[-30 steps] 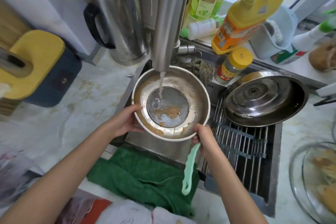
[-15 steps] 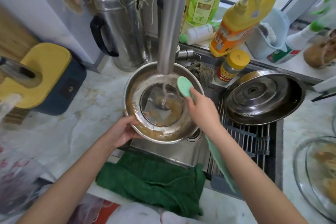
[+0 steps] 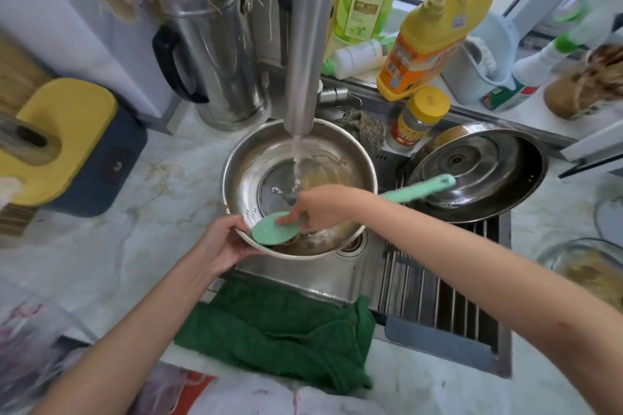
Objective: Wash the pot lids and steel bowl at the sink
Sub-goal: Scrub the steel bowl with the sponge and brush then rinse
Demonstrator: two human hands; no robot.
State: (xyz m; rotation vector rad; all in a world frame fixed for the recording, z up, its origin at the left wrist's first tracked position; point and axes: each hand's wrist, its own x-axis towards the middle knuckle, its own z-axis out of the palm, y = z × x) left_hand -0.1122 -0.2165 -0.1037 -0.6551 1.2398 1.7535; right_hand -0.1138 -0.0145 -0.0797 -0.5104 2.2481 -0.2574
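Observation:
A steel bowl (image 3: 256, 162) smeared with brown residue is held over the sink (image 3: 340, 276) under the running tap (image 3: 303, 44). My left hand (image 3: 224, 241) grips its near-left rim. My right hand (image 3: 323, 207) holds a mint-green long-handled scrub brush (image 3: 274, 232), pressing its round head against the bowl's near inner wall; the handle points right. A steel pot lid (image 3: 478, 172) lies upside down on the drying rack (image 3: 435, 293) to the right.
A green towel (image 3: 279, 330) lies on the sink's front edge. A steel kettle (image 3: 212, 61) stands behind, with detergent bottles (image 3: 428, 34) and a yellow-capped jar (image 3: 418, 118) on the sill. A yellow-and-blue box (image 3: 67, 141) sits left; a glass dish (image 3: 586, 269) sits right.
My right hand lifted the brush from hanging below the rim, swept it across the far side of the bowl, and now scrubs the near inner wall. My left hand keeps its grip.

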